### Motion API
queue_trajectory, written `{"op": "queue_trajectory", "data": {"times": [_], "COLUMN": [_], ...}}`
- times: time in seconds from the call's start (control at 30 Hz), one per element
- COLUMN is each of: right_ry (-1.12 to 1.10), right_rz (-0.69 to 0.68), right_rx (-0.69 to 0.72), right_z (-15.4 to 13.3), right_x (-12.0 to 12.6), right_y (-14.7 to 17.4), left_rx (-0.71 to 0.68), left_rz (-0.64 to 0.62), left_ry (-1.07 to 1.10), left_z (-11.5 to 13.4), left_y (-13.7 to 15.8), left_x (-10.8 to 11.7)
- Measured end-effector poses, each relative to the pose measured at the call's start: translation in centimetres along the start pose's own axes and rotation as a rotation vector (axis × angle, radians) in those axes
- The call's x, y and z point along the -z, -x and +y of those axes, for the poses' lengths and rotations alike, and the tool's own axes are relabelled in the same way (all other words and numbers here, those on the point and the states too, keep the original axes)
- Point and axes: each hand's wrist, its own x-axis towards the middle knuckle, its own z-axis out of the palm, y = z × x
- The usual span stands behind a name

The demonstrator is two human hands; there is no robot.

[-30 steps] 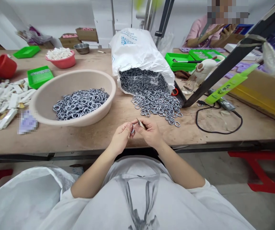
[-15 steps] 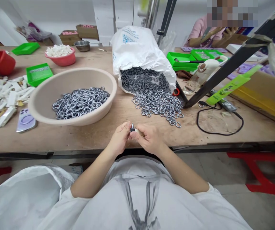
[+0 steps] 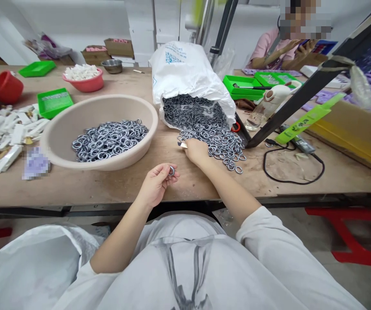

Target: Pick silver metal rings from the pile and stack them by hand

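Note:
My left hand (image 3: 156,185) pinches one grey ring (image 3: 171,171) between thumb and fingers, just above the table's front edge. Closed around a small white piece with a dark end (image 3: 182,145), my right hand (image 3: 198,152) is at the left side of a loose ring pile (image 3: 226,144). Whether its hidden fingers also grip a ring cannot be seen. The pile spills from the mouth of a white sack (image 3: 190,71) lying on its side. More grey rings (image 3: 111,140) lie in a large beige basin (image 3: 56,125) to the left.
A dark slanted metal bar (image 3: 282,103) rises right of the pile, near a black cable (image 3: 293,183). White strips (image 3: 17,133) are heaped at far left. Green trays (image 3: 54,103) and a red bowl of white pieces (image 3: 87,85) stand behind. Another person (image 3: 269,54) sits at back right.
My hands were together at the table's front edge and are now apart. My right hand has moved forward to the ring pile with the white piece; my left stays near the edge with a ring.

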Motion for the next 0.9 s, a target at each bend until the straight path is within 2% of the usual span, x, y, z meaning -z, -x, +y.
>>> {"op": "queue_trajectory", "data": {"times": [0.1,0.17,0.23,0.3,0.33,0.4,0.5,0.6,0.67,0.77,0.83,0.9], "right_ry": [-0.047,-0.209,-0.663,-1.085,-1.229,-1.394,-1.321,-1.103,-1.046,-1.142,-1.248,-1.270], "right_rz": [-0.009,-0.019,-0.033,-0.098,-0.150,-0.152,-0.022,0.117,0.159,0.095,0.017,0.029], "right_rx": [0.012,0.067,0.159,0.179,0.169,0.129,0.102,0.212,0.289,0.238,0.164,0.142], "right_z": [0.3,0.2,-0.3,-1.2,-1.7,-2.4,-2.7,-2.6,-2.6,-2.8,-2.9,-2.7], "right_x": [0.2,0.1,-0.2,-0.7,-1.0,-1.2,-0.7,0.3,0.7,0.6,0.3,0.4], "right_y": [0.8,2.5,4.9,7.3,8.3,10.0,11.3,11.8,11.9,11.8,11.8,11.8], "left_rx": [0.118,0.175,0.168,0.086,0.022,-0.104,-0.160,-0.085,-0.023,0.044,0.040,0.011], "left_rz": [0.027,0.047,0.067,0.064,0.057,0.046,0.032,-0.009,-0.038,-0.078,-0.092,-0.096], "left_ry": [0.124,0.181,0.178,0.122,0.085,0.024,-0.013,0.013,0.047,0.083,0.082,0.063], "left_z": [0.0,-0.3,-1.0,-1.8,-2.1,-2.4,-2.1,-1.5,-1.3,-1.1,-1.0,-0.8], "left_y": [-0.4,-0.8,-1.1,-1.3,-1.3,-1.2,-0.7,-0.1,0.3,0.8,0.9,1.0], "left_x": [0.2,-0.1,-0.7,-1.5,-1.8,-2.3,-2.5,-2.6,-2.7,-3.0,-3.1,-3.0]}}
